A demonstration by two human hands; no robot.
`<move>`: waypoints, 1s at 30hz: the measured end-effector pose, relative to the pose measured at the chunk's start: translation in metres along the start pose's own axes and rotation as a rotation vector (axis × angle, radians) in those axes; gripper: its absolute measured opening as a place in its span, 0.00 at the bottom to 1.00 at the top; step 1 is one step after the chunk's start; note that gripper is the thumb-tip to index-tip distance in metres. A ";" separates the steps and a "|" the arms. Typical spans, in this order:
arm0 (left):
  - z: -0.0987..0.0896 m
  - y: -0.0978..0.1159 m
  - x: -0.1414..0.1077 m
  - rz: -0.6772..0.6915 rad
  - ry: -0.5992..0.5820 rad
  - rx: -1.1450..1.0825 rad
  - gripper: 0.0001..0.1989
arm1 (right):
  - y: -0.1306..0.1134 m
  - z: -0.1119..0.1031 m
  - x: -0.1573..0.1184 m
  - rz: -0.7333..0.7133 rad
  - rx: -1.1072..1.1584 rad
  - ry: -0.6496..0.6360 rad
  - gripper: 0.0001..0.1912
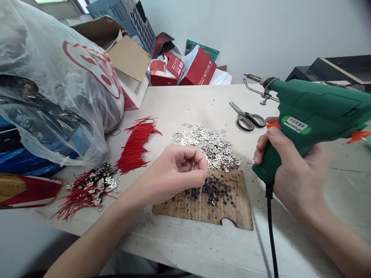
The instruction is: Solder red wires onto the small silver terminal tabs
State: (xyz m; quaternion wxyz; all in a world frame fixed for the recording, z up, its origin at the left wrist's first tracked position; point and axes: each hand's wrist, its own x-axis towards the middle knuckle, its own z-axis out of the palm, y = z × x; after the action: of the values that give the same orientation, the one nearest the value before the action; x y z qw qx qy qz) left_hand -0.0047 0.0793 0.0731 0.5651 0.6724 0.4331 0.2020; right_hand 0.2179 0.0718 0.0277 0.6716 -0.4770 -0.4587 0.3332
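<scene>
My right hand [301, 173] is wrapped round the handle of a green soldering gun [321, 108], its metal tip pointing left. Over a scorched piece of cardboard [203, 210], my left hand [176, 172] is closed in a pinch; something tiny at its fingertips is too small to name. One small metal piece [213, 202] lies on the cardboard among dark burnt spots. Behind my left hand is a pile of silver metal tabs [214, 146]. Short red wires [135, 148] lie bundled to its left. Nearer me at the left, red wires with metal tabs [95, 189] form another heap.
Scissors [247, 117] lie behind the tabs, towards the right. A full plastic bag [58, 77] stands at the left, beside a cardboard box [127, 58]. Red boxes [199, 66] sit at the table's back edge. A black cable [271, 231] hangs from the soldering gun.
</scene>
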 end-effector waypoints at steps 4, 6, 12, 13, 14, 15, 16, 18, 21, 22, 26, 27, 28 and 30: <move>0.001 0.002 0.000 -0.029 -0.016 -0.031 0.03 | 0.000 0.000 0.000 0.007 0.011 0.002 0.09; 0.002 0.001 0.000 -0.018 -0.009 -0.024 0.03 | 0.001 0.000 -0.001 -0.004 0.000 0.005 0.09; -0.008 0.004 -0.005 0.073 0.177 0.345 0.02 | -0.001 0.000 -0.001 0.030 -0.010 0.007 0.11; -0.014 0.005 -0.007 0.083 0.243 0.465 0.02 | -0.001 0.000 -0.001 0.036 -0.007 0.009 0.11; -0.022 0.005 -0.009 0.072 0.307 0.588 0.02 | -0.001 0.000 -0.001 0.038 -0.002 0.011 0.11; -0.030 0.005 -0.011 0.046 0.387 0.700 0.03 | -0.002 0.000 -0.001 0.043 0.004 0.011 0.11; -0.040 0.004 -0.012 0.016 0.485 0.789 0.04 | -0.002 0.000 -0.001 0.048 0.007 0.012 0.11; -0.059 -0.001 -0.017 -0.063 0.568 0.897 0.05 | -0.002 0.000 -0.002 0.054 0.001 0.017 0.11; -0.080 -0.009 -0.024 -0.154 0.453 0.944 0.06 | -0.003 0.001 -0.001 0.063 -0.024 0.024 0.11; -0.085 -0.011 -0.026 -0.184 0.387 0.961 0.06 | -0.003 0.001 -0.001 0.065 -0.028 0.028 0.11; -0.087 -0.013 -0.033 -0.262 0.143 0.998 0.06 | -0.004 0.001 -0.001 0.099 -0.026 0.042 0.12; -0.085 -0.012 -0.034 -0.263 0.107 0.993 0.06 | -0.004 0.001 -0.001 0.114 -0.023 0.042 0.12; -0.083 -0.011 -0.034 -0.259 0.079 0.987 0.05 | -0.004 0.002 -0.001 0.127 -0.021 0.039 0.11; -0.080 -0.009 -0.034 -0.248 0.049 0.983 0.05 | -0.005 0.002 -0.001 0.130 -0.016 0.039 0.11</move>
State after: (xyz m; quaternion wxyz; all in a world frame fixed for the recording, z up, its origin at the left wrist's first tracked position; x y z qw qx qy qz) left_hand -0.0873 0.0987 0.0940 0.1913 0.7974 0.5669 -0.0785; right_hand 0.2153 0.0696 0.0323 0.6537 -0.5175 -0.4161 0.3629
